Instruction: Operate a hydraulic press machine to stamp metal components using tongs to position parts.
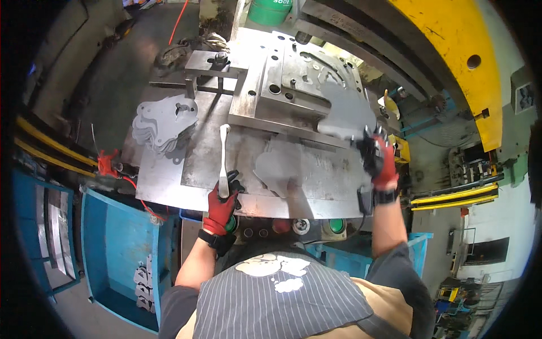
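Note:
My left hand (222,207), in a red and black glove, is closed around the lower end of a pale stick-like tool (224,155) with a rounded tip. It rests at the front edge of the steel table. My right hand (378,157), gloved alike and smeared by motion, grips the near edge of a flat grey metal plate (345,113). That plate is tilted over the right front part of a steel die (251,104). Between my hands another grey metal plate (276,168) lies on the table, partly in shadow.
Similar plates form a stack (164,124) at the table's left. A steel clamp (217,63) stands beside the die. The yellow press frame (451,45) arches over the right. A blue bin (121,248) holding cut pieces sits lower left. Push buttons (336,225) line the table's front.

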Demonstrator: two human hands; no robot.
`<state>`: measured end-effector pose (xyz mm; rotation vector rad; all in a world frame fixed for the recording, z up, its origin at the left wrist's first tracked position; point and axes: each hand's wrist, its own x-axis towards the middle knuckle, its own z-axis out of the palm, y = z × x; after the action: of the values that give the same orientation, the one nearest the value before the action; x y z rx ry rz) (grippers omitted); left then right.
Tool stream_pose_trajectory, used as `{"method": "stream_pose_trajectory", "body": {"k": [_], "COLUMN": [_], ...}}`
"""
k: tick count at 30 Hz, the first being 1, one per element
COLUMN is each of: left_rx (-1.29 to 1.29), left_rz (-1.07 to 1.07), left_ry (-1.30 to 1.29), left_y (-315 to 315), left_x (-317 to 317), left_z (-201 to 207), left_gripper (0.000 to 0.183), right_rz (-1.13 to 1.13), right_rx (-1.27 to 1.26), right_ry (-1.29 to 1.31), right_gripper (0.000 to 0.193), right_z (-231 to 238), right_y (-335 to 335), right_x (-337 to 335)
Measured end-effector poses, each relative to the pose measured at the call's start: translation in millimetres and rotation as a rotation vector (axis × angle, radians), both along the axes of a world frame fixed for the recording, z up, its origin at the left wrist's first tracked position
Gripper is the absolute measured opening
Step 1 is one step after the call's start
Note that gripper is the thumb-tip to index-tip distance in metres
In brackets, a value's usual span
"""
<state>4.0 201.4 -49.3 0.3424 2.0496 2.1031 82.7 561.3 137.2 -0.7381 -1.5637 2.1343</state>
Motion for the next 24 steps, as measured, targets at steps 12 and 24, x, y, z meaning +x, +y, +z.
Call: {"method": "stream_pose_trajectory", "body": {"k": [12, 24], "left_rx": [0.144, 0.200], "left_rz": [-0.011, 0.017], "left_ry": [-0.168, -0.184], "left_y": [9, 11], "left_x": [-5, -7], "left_z": [5, -24], "left_gripper": [0.038, 0.032], "right_rz": [0.151, -0.157], "right_rx": [1.102, 1.500], "right_ry": [-0.524, -0.129], "right_gripper": [0.028, 0.032], "right_z": [-25, 4], "right_y": [141, 97], "right_x": [-188, -161]}}
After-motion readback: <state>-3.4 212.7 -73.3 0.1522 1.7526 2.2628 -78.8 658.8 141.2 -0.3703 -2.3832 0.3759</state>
